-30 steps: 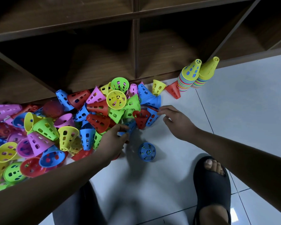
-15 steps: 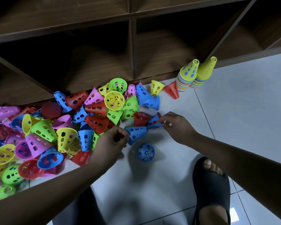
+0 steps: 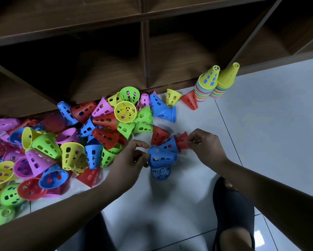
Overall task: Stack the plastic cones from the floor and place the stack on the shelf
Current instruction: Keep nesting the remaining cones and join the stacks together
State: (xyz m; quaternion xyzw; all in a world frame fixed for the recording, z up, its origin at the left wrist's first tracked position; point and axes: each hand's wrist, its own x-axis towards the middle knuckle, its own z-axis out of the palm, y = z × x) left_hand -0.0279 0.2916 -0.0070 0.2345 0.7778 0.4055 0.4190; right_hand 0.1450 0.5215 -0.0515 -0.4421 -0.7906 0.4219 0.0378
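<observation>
Head view, looking down at a pale tiled floor (image 3: 260, 133) in front of a dark wooden shelf (image 3: 145, 57) that fills the top of the frame.

At centre, two bare hands meet just above the floor. The left hand (image 3: 132, 158), coming in from the lower left, has its fingers (image 3: 143, 144) curled and seems to pinch the rim of a blue cone (image 3: 162, 158). The right hand (image 3: 206, 147), coming in from the lower right, pinches the end of a red cone (image 3: 182, 142) between thumb and fingers. That red cone is nested with a second blue cone (image 3: 169, 144), which touches the left hand's cone. Just below them a loose blue cone (image 3: 160, 172) sits mouth up on the floor.

A big pile (image 3: 61, 142) of pink, yellow, green, red and blue cones spreads across the left and centre, right up against the shelf's foot. At upper right, two finished stacks (image 3: 206, 86) stand side by side on the floor, not yet on the shelf. A foot in a black sandal (image 3: 233, 211) is at lower right.

Risks, as a judgement: both grips are light fingertip pinches, so a cone could slip and roll off. If the cones meet at an angle, they may jam or sit crooked and make the stack lean. A careless arm or foot could scatter the pile or topple the stacks.
</observation>
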